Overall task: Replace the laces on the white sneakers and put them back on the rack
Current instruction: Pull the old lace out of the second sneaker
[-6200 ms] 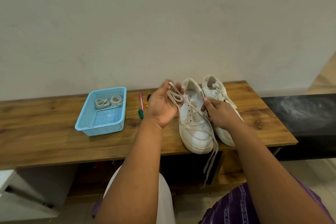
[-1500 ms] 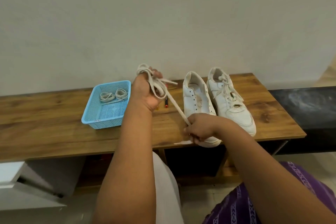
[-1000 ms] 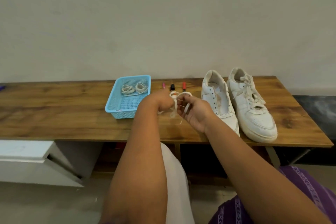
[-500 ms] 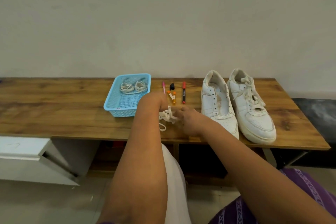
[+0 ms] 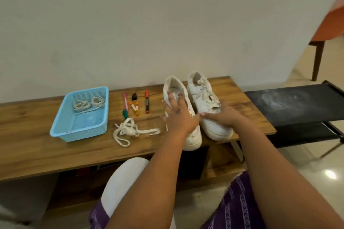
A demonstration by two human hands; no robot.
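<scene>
Two coiled laces [image 5: 87,103] in the blue basket [image 5: 61,130]; left hand [image 5: 179,115] spread on unlaced sneaker [image 5: 191,139], right hand [image 5: 222,117] grasping laced sneaker [image 5: 216,128].

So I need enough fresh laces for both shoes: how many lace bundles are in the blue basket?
2: two coiled lace bundles lie side by side at the far end of the blue basket, left one, right one.
</scene>
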